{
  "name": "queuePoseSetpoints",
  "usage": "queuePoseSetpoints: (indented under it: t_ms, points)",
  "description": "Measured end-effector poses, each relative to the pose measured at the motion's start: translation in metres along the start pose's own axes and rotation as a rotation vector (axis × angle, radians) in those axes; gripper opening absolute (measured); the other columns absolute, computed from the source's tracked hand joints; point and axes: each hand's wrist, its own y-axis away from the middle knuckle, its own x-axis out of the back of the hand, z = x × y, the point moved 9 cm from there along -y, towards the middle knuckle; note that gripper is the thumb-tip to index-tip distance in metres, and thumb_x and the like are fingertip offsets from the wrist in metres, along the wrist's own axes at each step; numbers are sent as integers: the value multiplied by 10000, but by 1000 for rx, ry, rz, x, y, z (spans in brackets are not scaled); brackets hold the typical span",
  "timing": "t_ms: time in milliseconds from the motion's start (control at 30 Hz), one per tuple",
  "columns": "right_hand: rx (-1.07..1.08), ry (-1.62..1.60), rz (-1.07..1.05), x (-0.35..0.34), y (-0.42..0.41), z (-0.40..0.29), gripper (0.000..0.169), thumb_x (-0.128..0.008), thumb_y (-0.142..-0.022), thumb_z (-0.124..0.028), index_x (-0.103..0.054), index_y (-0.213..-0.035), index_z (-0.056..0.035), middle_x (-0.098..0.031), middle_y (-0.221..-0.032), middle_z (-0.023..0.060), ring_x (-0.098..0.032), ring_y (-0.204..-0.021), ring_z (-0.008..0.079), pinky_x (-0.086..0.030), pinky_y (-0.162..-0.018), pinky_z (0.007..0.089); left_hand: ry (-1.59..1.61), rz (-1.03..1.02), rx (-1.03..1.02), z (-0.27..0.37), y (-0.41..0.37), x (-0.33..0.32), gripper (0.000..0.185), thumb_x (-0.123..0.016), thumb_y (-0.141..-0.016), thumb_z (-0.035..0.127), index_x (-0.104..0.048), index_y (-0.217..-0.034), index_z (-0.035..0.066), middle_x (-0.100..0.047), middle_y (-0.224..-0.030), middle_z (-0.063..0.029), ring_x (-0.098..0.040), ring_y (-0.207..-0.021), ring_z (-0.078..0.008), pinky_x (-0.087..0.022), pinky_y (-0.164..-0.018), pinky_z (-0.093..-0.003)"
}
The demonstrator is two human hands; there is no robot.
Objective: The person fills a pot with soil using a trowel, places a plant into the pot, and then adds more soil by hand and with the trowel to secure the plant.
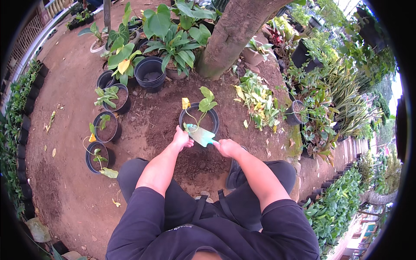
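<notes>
A black plastic pot (214,117) stands on the ground before me, filled with soil around a thin-stemmed plant (207,103) with green leaves and one yellowed leaf. My right hand (228,148) grips the handle of a hand trowel (202,135). The trowel's pale blade lies over the pot's near rim, its turquoise-marked tip pointing left into the pot. My left hand (182,139) is at the pot's near-left rim, next to the blade; whether its fingers grip the rim is hard to tell. Loose dark soil (203,167) lies between my knees and around the pot.
Several potted seedlings (107,126) line the left side. Stacked black pots (150,74) stand beyond, beside leafy potted plants (177,48) and a tree trunk (227,39). Pulled-off leaves and stems (259,99) lie heaped at right, near a mossy edge (294,139) with denser plants behind it.
</notes>
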Motion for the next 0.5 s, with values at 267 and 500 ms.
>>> queuePoseSetpoints:
  t_ms: [267,500]
  points:
    - [-70,92,-61,47,26,13,506,-377,-871,-524,-602,-1045,-106,-606,-1046,137,-552,-1017,300,-433,-864,407,-22,-12,-31,9,5,-1,422,-229,-924,118,-68,-1313,100,-580,-744,-184,-562,-465,-202,-478,-400,-284]
    - [-90,-38,-24,76,37,54,551,-350,-899,-487,-602,-866,1,-612,-720,171,-613,-688,297,-486,-658,397,-61,-7,-5,8,6,0,394,-215,-924,119,-89,-1297,102,-581,-767,-183,-561,-474,-189,-477,-400,-277]
